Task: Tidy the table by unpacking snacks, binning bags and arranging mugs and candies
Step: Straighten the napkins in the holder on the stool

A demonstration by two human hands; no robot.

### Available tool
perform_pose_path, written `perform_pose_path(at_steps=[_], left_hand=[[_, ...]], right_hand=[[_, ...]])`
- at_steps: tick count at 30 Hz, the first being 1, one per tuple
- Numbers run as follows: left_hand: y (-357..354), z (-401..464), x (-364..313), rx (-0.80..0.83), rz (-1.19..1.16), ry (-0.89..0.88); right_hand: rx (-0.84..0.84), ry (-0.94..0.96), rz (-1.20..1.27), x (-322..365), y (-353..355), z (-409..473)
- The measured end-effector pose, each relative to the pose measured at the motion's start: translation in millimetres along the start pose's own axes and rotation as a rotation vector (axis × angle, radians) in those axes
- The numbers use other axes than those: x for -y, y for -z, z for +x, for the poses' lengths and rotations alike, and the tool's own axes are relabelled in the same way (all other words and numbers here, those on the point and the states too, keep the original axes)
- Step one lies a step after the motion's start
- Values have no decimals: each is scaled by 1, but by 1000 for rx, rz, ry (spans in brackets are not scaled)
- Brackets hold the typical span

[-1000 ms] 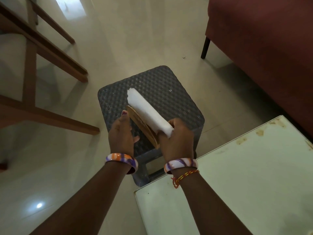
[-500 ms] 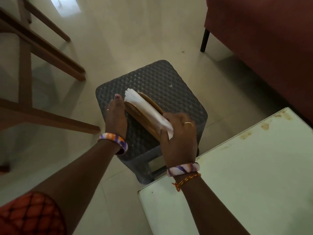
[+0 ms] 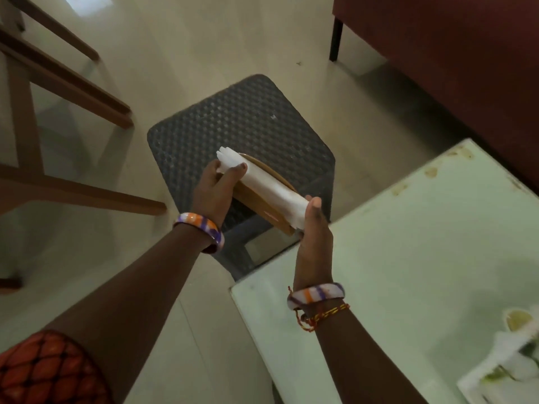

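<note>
Two hands held a wooden napkin holder (image 3: pixel 256 199) stuffed with white paper above the dark woven plastic stool (image 3: pixel 248 123): left hand (image 3: pixel 214 188) gripped its ten o'clock end, right hand (image 3: pixel 313 228) its four o'clock end. Keeping it level seemed wise. The pale green table (image 3: pixel 408 243) lay at four o'clock; possibly cups at its corner.

We see a dark woven-textured stool (image 3: pixel 242 132) on a glossy tiled floor (image 3: pixel 180 48). The holder (image 3: pixel 256 196) looks like smooth wood around matt white paper napkins (image 3: pixel 271 188); the desk (image 3: pixel 423 258) is glossy, stained glass.
</note>
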State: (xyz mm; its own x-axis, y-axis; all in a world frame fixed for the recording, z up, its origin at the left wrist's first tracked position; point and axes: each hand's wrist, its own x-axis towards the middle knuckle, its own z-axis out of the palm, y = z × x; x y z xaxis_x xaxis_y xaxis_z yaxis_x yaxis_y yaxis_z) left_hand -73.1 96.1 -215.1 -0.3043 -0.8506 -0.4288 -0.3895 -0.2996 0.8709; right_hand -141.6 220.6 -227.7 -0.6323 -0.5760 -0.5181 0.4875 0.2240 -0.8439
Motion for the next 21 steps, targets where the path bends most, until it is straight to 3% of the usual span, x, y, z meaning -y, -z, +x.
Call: perform_pose_path(at_steps=[10,15,21], left_hand=[[-127,-139,41,201,125,-129],[-188,-218,60,356,186,-80],[-237,-278,78,583,368,-176]], right_hand=[[-585,52,161,-41,125,-106],[-804,143,191,-48,207,-153],[-969,90,83,-58,288,-183]])
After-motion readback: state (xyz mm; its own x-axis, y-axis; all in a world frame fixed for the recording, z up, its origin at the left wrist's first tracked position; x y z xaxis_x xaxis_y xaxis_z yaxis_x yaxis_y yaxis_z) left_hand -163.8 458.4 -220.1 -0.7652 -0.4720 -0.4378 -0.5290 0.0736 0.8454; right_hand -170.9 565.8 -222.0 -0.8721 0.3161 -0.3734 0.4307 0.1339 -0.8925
